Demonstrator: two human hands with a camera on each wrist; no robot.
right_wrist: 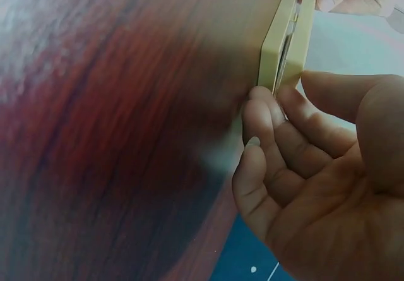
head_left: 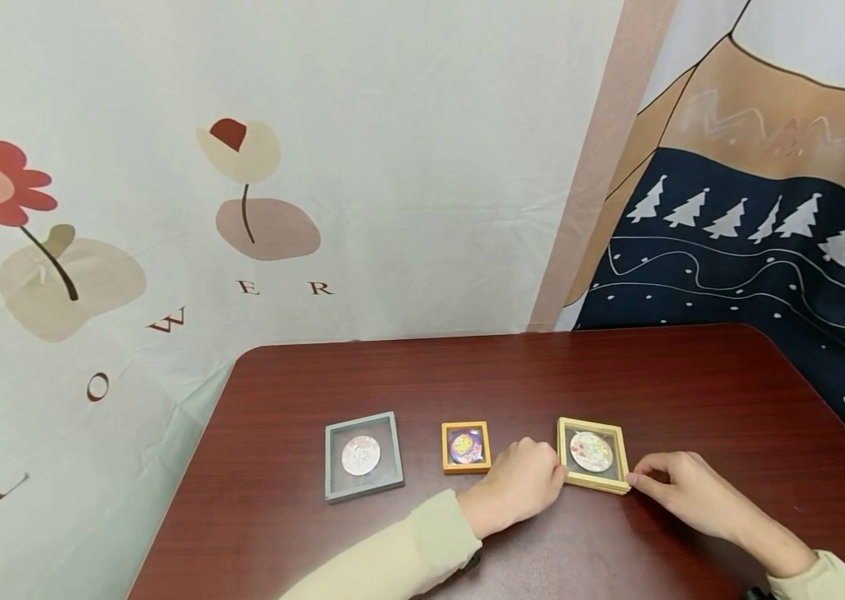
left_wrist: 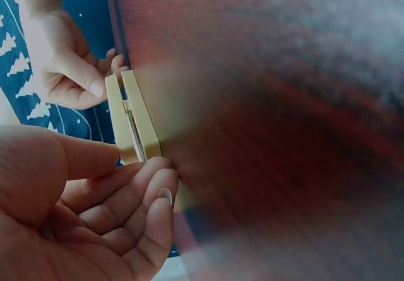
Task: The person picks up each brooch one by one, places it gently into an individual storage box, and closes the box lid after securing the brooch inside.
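Note:
A pale yellow square display frame [head_left: 595, 483] sits at the right of the table, with a round patterned badge [head_left: 591, 452] behind its clear window. My left hand [head_left: 520, 483] pinches its left side between thumb and fingers. At the lower right corner, my right hand [head_left: 692, 492] pinches the opposite side. Both wrist views show the frame edge-on: its two halves [left_wrist: 145, 117] stand slightly apart, with a thin gap and a clear layer between them. Fingertips of the right hand [right_wrist: 315, 142] touch both halves near the gap.
Left of my hands lies a small orange frame [head_left: 466, 470] with a purple and yellow badge. Farther left is a larger grey frame [head_left: 365, 492] holding a pale round badge. The dark red table [head_left: 497, 375] ends at a printed cloth backdrop [head_left: 422, 167].

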